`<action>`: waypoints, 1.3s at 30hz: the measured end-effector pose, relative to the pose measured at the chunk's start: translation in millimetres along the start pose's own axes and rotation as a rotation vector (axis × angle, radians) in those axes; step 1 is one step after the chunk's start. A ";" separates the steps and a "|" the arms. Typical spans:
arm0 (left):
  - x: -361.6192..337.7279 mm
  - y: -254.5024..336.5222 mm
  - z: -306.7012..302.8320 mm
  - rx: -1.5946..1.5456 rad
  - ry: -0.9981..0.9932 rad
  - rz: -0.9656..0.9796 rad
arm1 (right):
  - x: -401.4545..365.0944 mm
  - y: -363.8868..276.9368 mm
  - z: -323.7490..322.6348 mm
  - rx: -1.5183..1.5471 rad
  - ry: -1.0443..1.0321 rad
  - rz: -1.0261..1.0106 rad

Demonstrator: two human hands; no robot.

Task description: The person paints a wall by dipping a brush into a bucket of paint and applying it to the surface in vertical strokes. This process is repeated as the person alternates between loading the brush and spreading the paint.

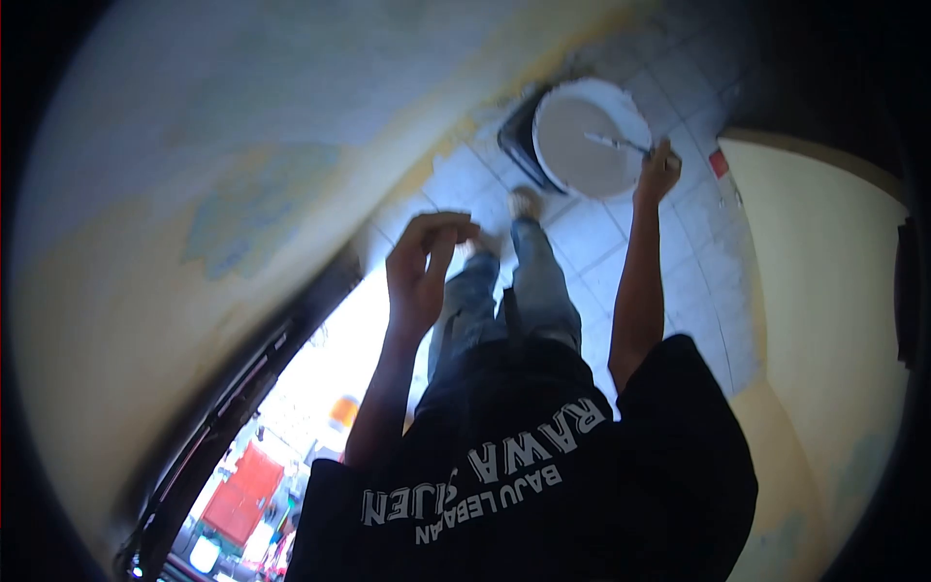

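Observation:
A white bucket (635,102) stands on the floor ahead of me with a pale, off-white mix (582,160) inside. At the bucket's right rim, my right hand (659,173) is closed around a slim tool (621,144) with a pale, coated end. That end reaches over the mix, pointing left. My left hand (419,267) is raised in front of my legs, fingers bent and thumb tip brought up to them; nothing shows in it.
A dark container (524,141) sits against the bucket's left side. The wall (252,204) on my left has patchy, stained paint. White tiles (582,238) cover the floor around my feet. A small red object (718,163) lies near the right wall (815,223). Bright light enters through a doorway at lower left.

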State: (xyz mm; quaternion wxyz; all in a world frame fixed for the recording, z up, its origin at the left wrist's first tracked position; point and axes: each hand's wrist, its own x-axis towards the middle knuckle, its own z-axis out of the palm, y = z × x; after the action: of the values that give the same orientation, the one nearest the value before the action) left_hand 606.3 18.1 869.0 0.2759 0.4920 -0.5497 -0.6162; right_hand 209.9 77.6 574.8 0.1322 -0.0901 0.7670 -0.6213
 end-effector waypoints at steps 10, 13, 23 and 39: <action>-55.7 21.5 -93.7 -0.120 0.206 0.379 | -44.5 -171.8 6.8 -0.058 0.046 -0.628; -74.5 60.5 -123.1 -0.114 0.281 0.500 | -111.9 -344.2 50.4 0.682 -0.225 -0.395; -163.4 105.6 -177.3 -0.183 0.628 0.885 | -318.9 -661.7 123.7 0.770 -0.966 -1.522; -172.2 122.7 -186.3 -0.227 0.702 1.044 | -347.8 -746.0 142.7 0.446 -0.853 -2.120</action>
State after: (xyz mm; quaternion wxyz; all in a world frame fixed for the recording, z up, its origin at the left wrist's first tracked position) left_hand 813.8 64.3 1054.1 0.7537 0.2997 -0.5253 -0.2571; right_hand 565.4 -107.7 1307.7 -0.1933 -0.8630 0.0742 -0.4608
